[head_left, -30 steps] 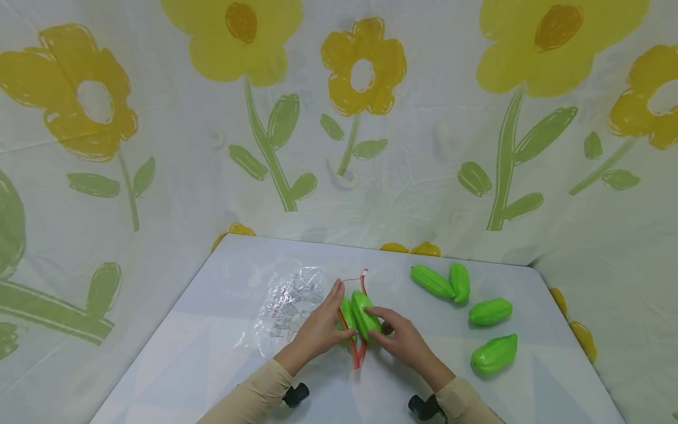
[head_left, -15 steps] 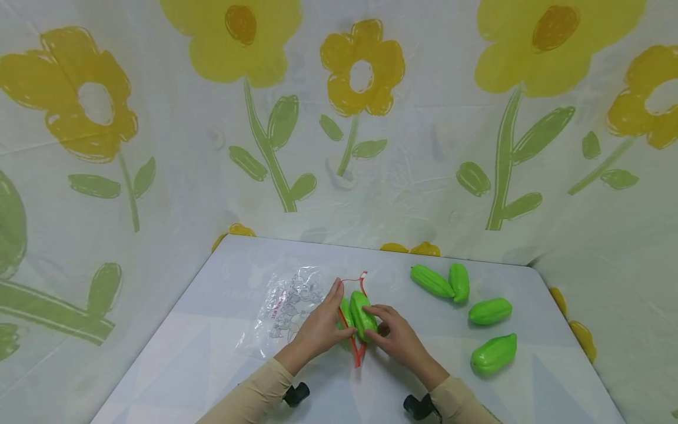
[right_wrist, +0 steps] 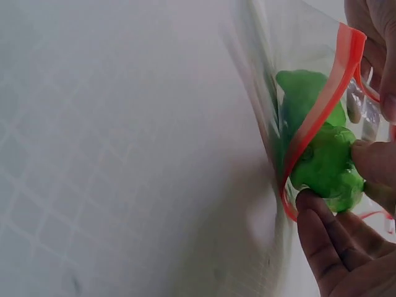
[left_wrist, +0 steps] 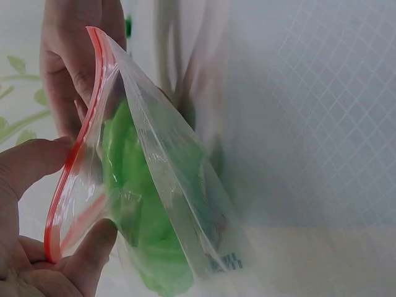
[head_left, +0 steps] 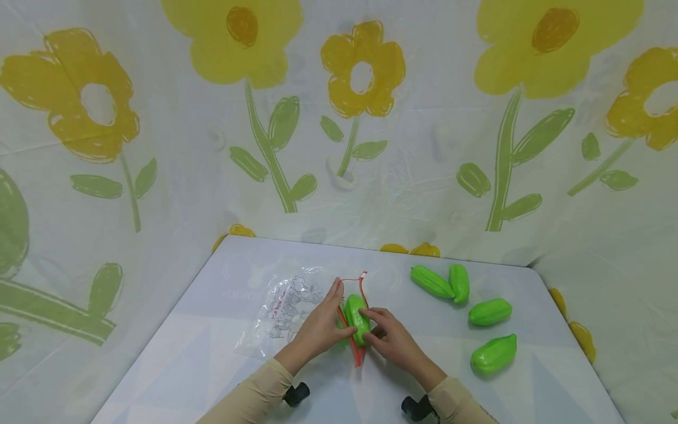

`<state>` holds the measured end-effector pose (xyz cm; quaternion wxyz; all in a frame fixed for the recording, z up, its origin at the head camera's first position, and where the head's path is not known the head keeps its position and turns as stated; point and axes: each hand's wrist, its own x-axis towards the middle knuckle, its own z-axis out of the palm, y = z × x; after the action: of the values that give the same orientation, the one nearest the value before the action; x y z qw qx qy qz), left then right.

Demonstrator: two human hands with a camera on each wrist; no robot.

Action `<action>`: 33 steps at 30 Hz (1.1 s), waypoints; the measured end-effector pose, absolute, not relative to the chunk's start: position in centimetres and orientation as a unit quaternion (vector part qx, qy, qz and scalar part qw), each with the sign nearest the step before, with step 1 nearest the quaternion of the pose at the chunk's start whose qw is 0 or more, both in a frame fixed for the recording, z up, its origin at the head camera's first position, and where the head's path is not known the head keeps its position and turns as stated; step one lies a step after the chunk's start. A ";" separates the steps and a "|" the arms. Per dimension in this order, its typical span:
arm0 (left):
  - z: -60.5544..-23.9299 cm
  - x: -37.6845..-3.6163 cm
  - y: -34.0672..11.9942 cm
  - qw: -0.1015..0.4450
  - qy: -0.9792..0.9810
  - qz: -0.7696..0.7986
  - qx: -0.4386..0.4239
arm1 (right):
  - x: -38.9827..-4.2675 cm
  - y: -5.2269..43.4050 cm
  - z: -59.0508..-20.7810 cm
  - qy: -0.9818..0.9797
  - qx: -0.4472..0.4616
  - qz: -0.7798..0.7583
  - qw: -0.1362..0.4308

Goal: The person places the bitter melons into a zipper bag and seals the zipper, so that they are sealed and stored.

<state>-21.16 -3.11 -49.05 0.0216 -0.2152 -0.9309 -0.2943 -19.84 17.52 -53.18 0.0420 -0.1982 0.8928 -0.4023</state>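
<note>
Between the hands, a clear zip bag (left_wrist: pixel 158 148) gapes with its red zip strip (head_left: pixel 358 357) spread apart. My left hand (head_left: pixel 319 325) pinches the bag's edge between thumb and fingers, as the left wrist view shows. At the mouth, my right hand (head_left: pixel 396 340) grips a glossy green ridged vegetable (head_left: pixel 358 318) with thumb and fingertips. Much of it overlaps the bag's opening. Another green vegetable (right_wrist: pixel 302 93) sits deeper inside the bag, partly hidden behind the clear film and strip. The left hand covers part of the bag in the head view.
Several similar green vegetables (head_left: pixel 494 354) lie at the right of the white table (head_left: pixel 424 377). Left of the left hand lies clear plastic printed with line drawings (head_left: pixel 296 300). A flowered cloth (head_left: pixel 413 194) hangs behind the table.
The right hand has moved a little left, and the green vegetable in it has shifted left and slightly down into the bag's mouth. The left hand has stayed put.
</note>
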 end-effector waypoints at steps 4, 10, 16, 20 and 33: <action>-49.1 -21.1 -3.1 0.020 -0.930 -0.297 -0.217 | -19.8 17.4 -53.4 0.886 -0.205 -0.415 0.040; -49.2 -21.1 -3.1 0.021 -0.931 -0.293 -0.218 | -19.7 17.3 -53.4 0.884 -0.207 -0.416 0.041; -49.2 -21.1 -3.2 0.020 -0.933 -0.281 -0.223 | -19.7 17.4 -53.5 0.882 -0.212 -0.420 0.042; -49.2 -21.1 -3.4 0.021 -0.935 -0.270 -0.230 | -19.7 17.4 -53.4 0.881 -0.212 -0.421 0.045; -49.5 -21.4 -3.8 0.009 -0.931 -0.273 -0.243 | -19.9 17.3 -53.4 0.882 -0.206 -0.421 0.051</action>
<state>-21.43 -3.79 -49.52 0.0094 -0.2426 -0.9309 -0.2728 -19.93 17.34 -53.43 0.0514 -0.2060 0.8821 -0.4205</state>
